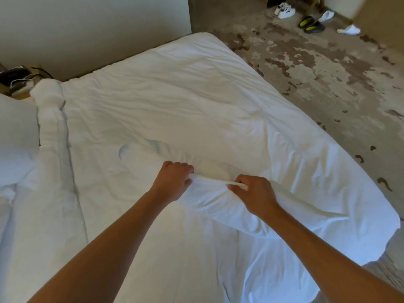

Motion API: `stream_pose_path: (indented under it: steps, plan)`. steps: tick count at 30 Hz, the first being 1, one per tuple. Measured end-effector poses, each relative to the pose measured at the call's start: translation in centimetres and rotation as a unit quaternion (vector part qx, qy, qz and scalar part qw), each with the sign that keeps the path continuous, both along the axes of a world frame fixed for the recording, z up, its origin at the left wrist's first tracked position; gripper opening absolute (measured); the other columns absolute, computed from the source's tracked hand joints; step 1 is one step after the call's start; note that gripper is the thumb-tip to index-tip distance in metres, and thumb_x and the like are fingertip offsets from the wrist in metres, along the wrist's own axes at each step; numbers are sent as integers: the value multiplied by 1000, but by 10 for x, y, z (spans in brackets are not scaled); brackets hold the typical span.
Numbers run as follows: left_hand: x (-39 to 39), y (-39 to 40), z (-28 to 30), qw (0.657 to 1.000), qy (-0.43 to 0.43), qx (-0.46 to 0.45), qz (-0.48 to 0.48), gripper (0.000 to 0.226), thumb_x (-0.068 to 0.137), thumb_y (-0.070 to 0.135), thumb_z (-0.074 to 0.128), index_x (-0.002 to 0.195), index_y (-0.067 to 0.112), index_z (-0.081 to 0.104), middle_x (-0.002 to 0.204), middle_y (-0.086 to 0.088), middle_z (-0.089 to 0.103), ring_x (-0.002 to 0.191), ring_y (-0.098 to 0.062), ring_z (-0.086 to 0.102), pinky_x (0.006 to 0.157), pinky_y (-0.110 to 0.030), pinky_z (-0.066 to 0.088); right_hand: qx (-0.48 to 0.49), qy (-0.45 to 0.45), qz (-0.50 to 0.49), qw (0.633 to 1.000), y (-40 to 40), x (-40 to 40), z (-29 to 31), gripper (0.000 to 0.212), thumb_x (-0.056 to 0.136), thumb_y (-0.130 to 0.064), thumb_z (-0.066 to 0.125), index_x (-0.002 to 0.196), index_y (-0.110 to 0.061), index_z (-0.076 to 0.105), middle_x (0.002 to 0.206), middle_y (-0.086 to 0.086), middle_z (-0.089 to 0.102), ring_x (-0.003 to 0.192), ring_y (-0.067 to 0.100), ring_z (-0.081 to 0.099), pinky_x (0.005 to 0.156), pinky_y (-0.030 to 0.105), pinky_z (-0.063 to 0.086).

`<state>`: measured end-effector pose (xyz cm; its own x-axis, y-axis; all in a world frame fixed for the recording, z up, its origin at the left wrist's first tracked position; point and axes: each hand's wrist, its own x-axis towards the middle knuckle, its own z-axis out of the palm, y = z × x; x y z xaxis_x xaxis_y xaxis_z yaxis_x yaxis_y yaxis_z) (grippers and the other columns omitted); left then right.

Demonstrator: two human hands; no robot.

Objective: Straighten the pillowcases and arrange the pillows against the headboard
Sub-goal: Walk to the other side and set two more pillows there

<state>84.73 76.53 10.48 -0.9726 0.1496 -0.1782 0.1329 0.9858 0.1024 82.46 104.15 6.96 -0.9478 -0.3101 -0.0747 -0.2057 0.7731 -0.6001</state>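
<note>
A white pillow in its pillowcase (218,204) lies on the white bed near the front, its open hem stretched between my hands. My left hand (173,180) grips the left end of the hem with curled fingers. My right hand (254,193) pinches the right end, and the hem runs taut between them. Two other white pillows (15,127) lie at the far left edge of the view. The headboard is not in view.
The white duvet (175,101) covers the bed, with a rolled fold (50,110) along its left side. A nightstand with dark items and cables (17,82) stands at the far left. Shoes and slippers (310,24) lie on the patterned carpet at the upper right.
</note>
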Motion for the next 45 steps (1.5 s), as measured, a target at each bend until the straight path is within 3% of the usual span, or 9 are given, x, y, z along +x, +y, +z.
stream_pose_path:
  steps: [8,12,18,23,27,32,35,42,45]
  plan:
    - [90,-32,67,989,79,81,95,15,101,31,52,102,24,66,93,1,71,88,-27,66,66,-33,43,-106,25,28,994,-38,53,94,23,90,-41,77,75,-27,67,61,-9,63,61,6,62,62,25,48]
    - [145,-59,101,973,87,125,172,17,102,36,51,100,27,65,88,5,72,82,-24,66,65,-32,45,-156,36,70,985,-76,75,140,18,88,-35,80,77,-26,69,64,-6,65,63,12,63,64,32,49]
    - [231,-114,165,937,129,167,277,16,101,34,54,92,27,65,78,10,61,77,-20,59,65,-30,42,-188,86,175,963,-157,109,210,17,90,-36,77,78,-26,71,69,-5,68,67,10,64,63,29,48]
    - [305,-164,224,910,181,142,345,17,102,33,57,98,23,70,80,8,61,78,-21,62,73,-30,38,-232,83,243,938,-237,142,250,15,89,-32,80,77,-27,72,71,-7,70,69,9,65,65,32,49]
    - [372,-196,244,885,198,117,405,16,101,32,59,101,23,72,84,6,63,81,-20,63,67,-27,39,-246,34,307,919,-298,178,253,16,89,-32,81,76,-26,73,70,-5,69,67,12,65,62,34,50]
    - [453,-220,237,849,192,94,484,20,103,33,55,107,21,71,102,-2,74,90,-24,67,76,-32,51,-224,1,377,899,-371,232,233,18,89,-34,80,74,-27,73,69,-12,69,65,6,63,62,32,47]
    - [494,-234,220,821,195,91,529,19,102,34,55,103,23,70,99,0,75,90,-23,67,71,-30,45,-192,-6,405,894,-410,263,219,19,90,-37,77,76,-27,72,71,-12,70,70,6,65,65,32,48]
    - [560,-265,145,762,145,153,612,18,99,37,57,100,26,70,101,1,73,92,-24,66,70,-32,44,-40,7,471,881,-478,318,161,25,95,-45,68,75,-30,67,69,-13,65,71,12,63,60,26,43]
    - [578,-274,99,758,94,174,622,19,100,36,55,103,25,70,107,-1,73,97,-26,66,77,-35,50,50,19,501,864,-492,336,119,27,100,-42,63,83,-21,71,81,-2,70,80,22,65,67,33,45]
